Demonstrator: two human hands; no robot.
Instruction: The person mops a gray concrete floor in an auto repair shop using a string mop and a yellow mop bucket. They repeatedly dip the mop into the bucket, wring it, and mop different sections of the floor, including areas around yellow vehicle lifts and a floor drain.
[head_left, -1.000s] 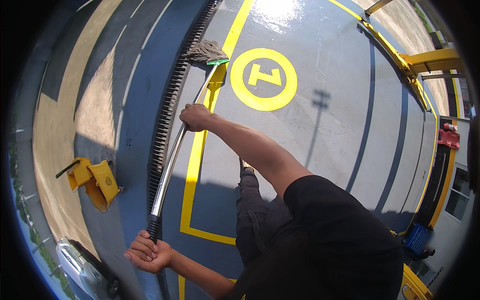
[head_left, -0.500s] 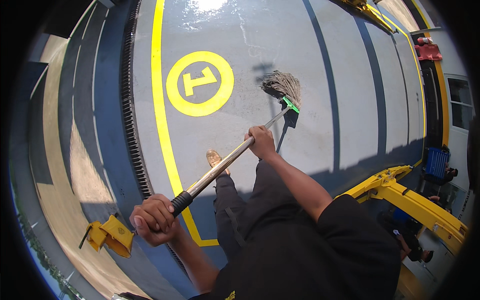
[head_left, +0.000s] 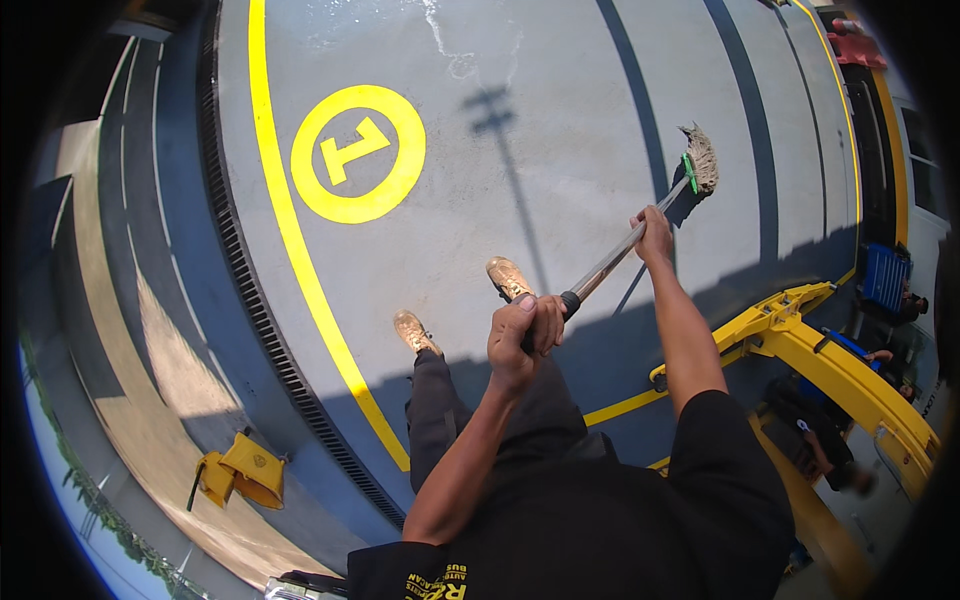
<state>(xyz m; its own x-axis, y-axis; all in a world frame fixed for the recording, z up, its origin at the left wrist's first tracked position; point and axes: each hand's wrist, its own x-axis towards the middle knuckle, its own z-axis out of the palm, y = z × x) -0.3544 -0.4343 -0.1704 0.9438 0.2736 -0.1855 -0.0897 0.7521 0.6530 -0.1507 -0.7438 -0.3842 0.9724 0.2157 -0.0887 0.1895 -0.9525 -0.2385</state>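
Note:
Both hands grip a long-handled string mop that slants from the middle of the view up to the right. My left hand (head_left: pixel 527 338) is wrapped round the black grip at the handle's upper end. Farther down the metal pole (head_left: pixel 615 260), my right hand (head_left: pixel 654 236) is closed round it, not far above the green clamp (head_left: pixel 690 173). Grey strands of the mop head (head_left: pixel 704 163) lie bunched on the grey floor (head_left: pixel 450 250), between two dark stripes. My boots stand below, left of the pole.
A yellow mop bucket with wringer (head_left: pixel 252 470) stands at lower left, beyond a drain grate (head_left: pixel 255 290). A yellow lift arm (head_left: pixel 850 375) reaches in from the right. Behind it are a blue tool cabinet (head_left: pixel 885 277) and other people. Wet patches shine at the far end.
The mop head has swung right across the floor. Both hands have moved right with the handle, the left one also going up. A second boot has come into sight.

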